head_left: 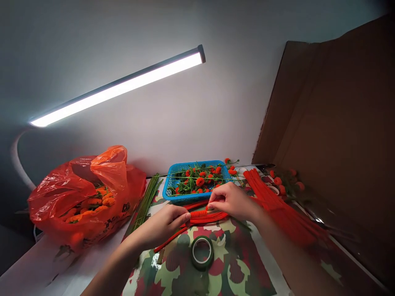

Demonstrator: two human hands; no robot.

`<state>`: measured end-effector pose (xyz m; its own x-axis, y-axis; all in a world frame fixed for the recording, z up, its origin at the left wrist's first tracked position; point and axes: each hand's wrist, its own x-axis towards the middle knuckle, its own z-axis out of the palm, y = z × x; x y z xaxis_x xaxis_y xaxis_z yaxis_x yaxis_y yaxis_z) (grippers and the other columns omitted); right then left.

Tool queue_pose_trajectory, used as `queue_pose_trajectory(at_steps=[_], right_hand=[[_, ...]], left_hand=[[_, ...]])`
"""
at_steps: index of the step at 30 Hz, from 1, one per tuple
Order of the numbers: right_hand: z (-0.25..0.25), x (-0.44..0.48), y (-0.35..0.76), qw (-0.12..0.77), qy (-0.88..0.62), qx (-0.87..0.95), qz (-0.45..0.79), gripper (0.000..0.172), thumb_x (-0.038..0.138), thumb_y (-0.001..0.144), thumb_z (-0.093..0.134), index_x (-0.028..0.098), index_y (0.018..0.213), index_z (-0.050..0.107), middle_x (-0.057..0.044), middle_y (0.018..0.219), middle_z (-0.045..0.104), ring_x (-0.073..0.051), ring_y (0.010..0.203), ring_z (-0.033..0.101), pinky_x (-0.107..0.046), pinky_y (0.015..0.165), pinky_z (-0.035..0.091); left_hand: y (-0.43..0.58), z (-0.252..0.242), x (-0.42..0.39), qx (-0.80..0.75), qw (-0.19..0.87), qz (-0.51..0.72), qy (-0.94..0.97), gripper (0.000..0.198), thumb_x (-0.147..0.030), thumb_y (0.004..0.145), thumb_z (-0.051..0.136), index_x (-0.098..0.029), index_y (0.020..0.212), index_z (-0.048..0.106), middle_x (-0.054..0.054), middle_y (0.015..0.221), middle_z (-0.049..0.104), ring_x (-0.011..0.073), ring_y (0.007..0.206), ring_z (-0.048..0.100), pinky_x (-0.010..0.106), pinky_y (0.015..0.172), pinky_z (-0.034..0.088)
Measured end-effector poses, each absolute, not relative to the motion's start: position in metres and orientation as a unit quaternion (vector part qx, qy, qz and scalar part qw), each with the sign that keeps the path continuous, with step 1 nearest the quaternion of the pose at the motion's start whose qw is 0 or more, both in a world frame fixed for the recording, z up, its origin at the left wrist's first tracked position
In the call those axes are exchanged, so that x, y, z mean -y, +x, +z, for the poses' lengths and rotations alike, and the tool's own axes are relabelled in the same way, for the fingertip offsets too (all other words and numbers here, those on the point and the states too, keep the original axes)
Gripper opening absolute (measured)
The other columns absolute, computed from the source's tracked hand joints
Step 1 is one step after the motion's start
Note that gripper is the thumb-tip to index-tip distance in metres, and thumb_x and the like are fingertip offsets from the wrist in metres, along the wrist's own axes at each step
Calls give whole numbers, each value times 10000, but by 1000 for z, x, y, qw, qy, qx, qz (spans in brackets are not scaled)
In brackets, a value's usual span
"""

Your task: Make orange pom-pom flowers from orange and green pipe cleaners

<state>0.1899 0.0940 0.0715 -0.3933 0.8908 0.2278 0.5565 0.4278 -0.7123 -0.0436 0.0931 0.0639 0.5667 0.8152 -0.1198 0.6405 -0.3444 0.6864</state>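
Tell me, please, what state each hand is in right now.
Left hand: closed, pinching one end of the coiled orange strip.
Right hand: closed, pinching the strip's other end.

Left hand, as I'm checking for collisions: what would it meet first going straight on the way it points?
First the red-orange coil that the left hand pinches, then apparently the right hand at the coil's other end; depth is hard to judge from this view.

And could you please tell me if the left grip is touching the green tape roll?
Apart: the head view shows patterned cover between left grip and green tape roll.
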Motion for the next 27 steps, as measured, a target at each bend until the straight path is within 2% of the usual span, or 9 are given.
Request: queue_pose_trajectory(at_steps=[3,7,9,12,15,19,23,27], right_hand=[[70,-90,179,366,-482,766,216,124,240,792,635,172,732,719,-11,632,631,-117,577,507,-230,529,326],[54,-99,173,477,-437,677,352,248,373,808,616,146,780,712,-9,603,589,-110,547,463,-232,509,336],[47,-107,177,479,-395,643,449,317,444,738,675,130,771,713,-11,613,594,-114,571,484,-231,522,362],[44,-116,189,397,-347,653,543,336,440,645,756,117,732,726,-2,589,592,-100,551,487,-220,515,368],[45,-119,201,321,-346,680,561,269,372,627,776,115,692,732,-4,575,612,-97,536,503,-211,507,375],[45,-119,205,261,-358,708,550,240,341,664,743,117,751,749,-20,618,652,-114,567,541,-211,519,393],[44,-119,200,244,-381,753,477,183,283,710,687,126,772,756,-21,635,660,-115,573,525,-209,512,363],[50,-111,190,262,-447,778,356,131,221,740,640,148,726,747,-6,589,629,-105,528,485,-212,476,308]], left_hand=[[-39,60,-95,-490,347,234,765,427,-513,887,384,-165,690,533,-32,616,402,120,580,336,229,526,270],[-36,56,-96,-462,458,332,683,460,-615,841,406,-182,703,472,-89,536,229,84,479,178,208,439,153],[-37,54,-96,-409,545,320,658,477,-652,813,442,-186,706,454,-105,517,189,74,464,133,208,428,118],[-42,54,-96,-356,610,244,665,491,-658,801,475,-181,687,460,-108,498,197,67,453,134,211,428,114],[-49,56,-98,-362,577,152,716,509,-654,824,445,-172,664,475,-92,507,231,74,470,162,223,440,119],[-53,60,-100,-390,481,87,780,518,-638,854,392,-171,641,465,-68,565,246,94,524,186,237,469,154],[-51,62,-98,-427,408,75,804,502,-581,880,372,-162,675,555,-52,578,292,111,542,244,237,493,195],[-46,61,-94,-467,343,110,807,467,-523,876,395,-165,640,580,-40,567,352,125,548,307,234,509,228]])
